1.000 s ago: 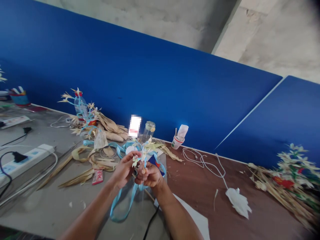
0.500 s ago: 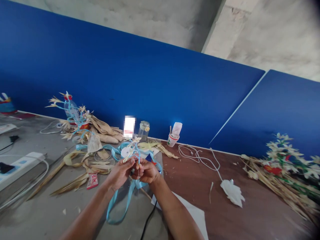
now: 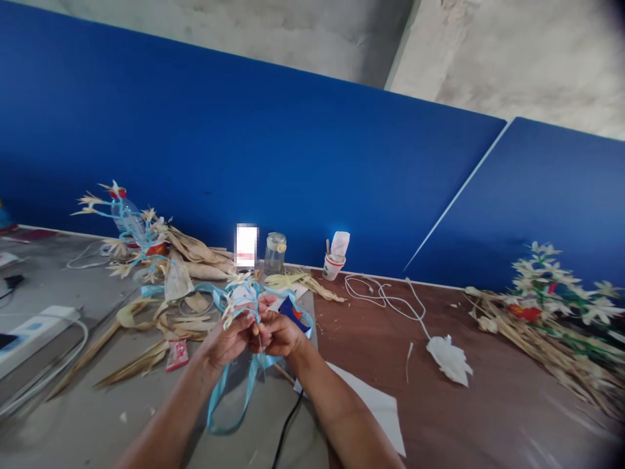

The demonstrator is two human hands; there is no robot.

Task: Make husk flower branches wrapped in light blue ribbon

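My left hand point(image 3: 227, 339) and my right hand point(image 3: 279, 333) meet over the table seam, fingers pinched together on a small straw flower stem point(image 3: 239, 301) wrapped with light blue ribbon point(image 3: 229, 398). The ribbon hangs from my hands in a long loop down towards the near edge. Pale star-shaped petals stick up just above my fingers. A thin stem or wire drops below my hands.
Dried husks point(image 3: 146, 352) and a bottle with ribbon flowers point(image 3: 127, 218) lie left. A jar point(image 3: 275, 252), a paper cup point(image 3: 334, 264), a white cable point(image 3: 385, 296), a white flower point(image 3: 449, 358), white paper point(image 3: 381, 407), a power strip point(image 3: 34, 329), a flower bundle point(image 3: 547, 312) surround. Blue partition behind.
The view has swung slightly right and down. My hands stay together on the flower, shifting a little left and lower, with the flower head tilted more to the left.
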